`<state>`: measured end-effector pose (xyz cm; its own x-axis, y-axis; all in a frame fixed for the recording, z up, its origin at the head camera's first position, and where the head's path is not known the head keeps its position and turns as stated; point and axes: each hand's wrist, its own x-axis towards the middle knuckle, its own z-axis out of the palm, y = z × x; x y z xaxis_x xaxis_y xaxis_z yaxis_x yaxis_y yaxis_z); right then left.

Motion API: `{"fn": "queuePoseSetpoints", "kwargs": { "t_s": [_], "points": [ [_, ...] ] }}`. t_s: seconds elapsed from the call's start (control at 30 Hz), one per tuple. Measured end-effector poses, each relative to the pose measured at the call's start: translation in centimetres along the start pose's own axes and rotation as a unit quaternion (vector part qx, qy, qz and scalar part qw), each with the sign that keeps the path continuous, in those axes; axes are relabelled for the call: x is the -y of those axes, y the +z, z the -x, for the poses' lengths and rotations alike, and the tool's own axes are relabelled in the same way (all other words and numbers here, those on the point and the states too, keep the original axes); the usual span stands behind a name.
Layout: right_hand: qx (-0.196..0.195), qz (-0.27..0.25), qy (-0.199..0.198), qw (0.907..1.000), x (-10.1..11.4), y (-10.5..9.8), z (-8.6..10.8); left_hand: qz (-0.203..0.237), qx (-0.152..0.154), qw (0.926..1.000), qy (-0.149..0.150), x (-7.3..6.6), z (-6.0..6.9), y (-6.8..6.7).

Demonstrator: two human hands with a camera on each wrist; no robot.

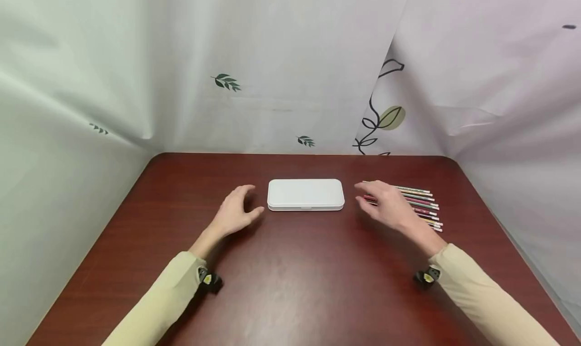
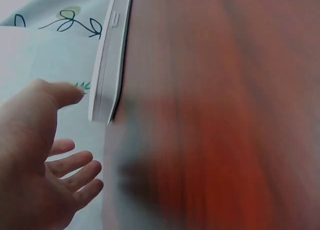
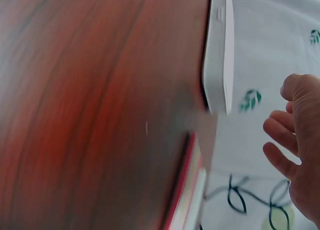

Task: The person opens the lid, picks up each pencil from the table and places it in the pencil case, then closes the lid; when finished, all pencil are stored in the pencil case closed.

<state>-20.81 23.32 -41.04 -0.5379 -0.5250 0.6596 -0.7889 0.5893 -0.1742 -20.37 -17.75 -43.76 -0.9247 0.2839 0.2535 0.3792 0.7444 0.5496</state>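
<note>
A closed white case (image 1: 306,193) lies flat toward the back of the table, its small latch facing the near side. Left of it, the left hand (image 1: 232,212) hovers with fingers spread and thumb apart, touching nothing. On the other side the right hand (image 1: 389,205) hangs over the left part of a row of pencils (image 1: 419,200), hiding some of them, its fingers loosely extended and holding nothing. In the left wrist view the case (image 2: 106,65) is beyond the left hand's thumb (image 2: 65,94). The right wrist view shows the case (image 3: 218,55) and blurred pencils (image 3: 187,190) near the right hand (image 3: 302,140).
The dark red wooden table (image 1: 290,275) has rounded back corners. White curtains (image 1: 290,83) with leaf prints hang behind it and along both sides. A small black device is strapped at each wrist, the left one (image 1: 211,279) and the right one (image 1: 426,277).
</note>
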Motion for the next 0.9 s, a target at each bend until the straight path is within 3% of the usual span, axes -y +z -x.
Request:
{"fn": "queuePoseSetpoints", "kwargs": {
  "t_s": [0.17, 0.43, 0.67, 0.9],
  "points": [
    [-0.005, -0.067, -0.016, 0.9976, 1.1, 3.0, -1.2, 0.038, 0.026, 0.9989, 0.007, 0.2, -1.8, 1.9],
    [0.029, -0.152, 0.039, 0.9872, 2.4, 6.6, -2.5, 0.053, 0.036, 0.998, 0.0, 0.7, -3.2, 2.9],
    [0.037, -0.158, 0.045, 0.9858, 2.9, 8.6, -2.8, 0.057, 0.057, 0.9967, -0.01, 0.7, -4.0, 3.7],
    [0.022, -0.113, 0.023, 0.9931, 3.0, 10.1, -2.7, 0.061, 0.067, 0.9956, -0.021, 0.9, -4.4, 4.0]
  ]
}}
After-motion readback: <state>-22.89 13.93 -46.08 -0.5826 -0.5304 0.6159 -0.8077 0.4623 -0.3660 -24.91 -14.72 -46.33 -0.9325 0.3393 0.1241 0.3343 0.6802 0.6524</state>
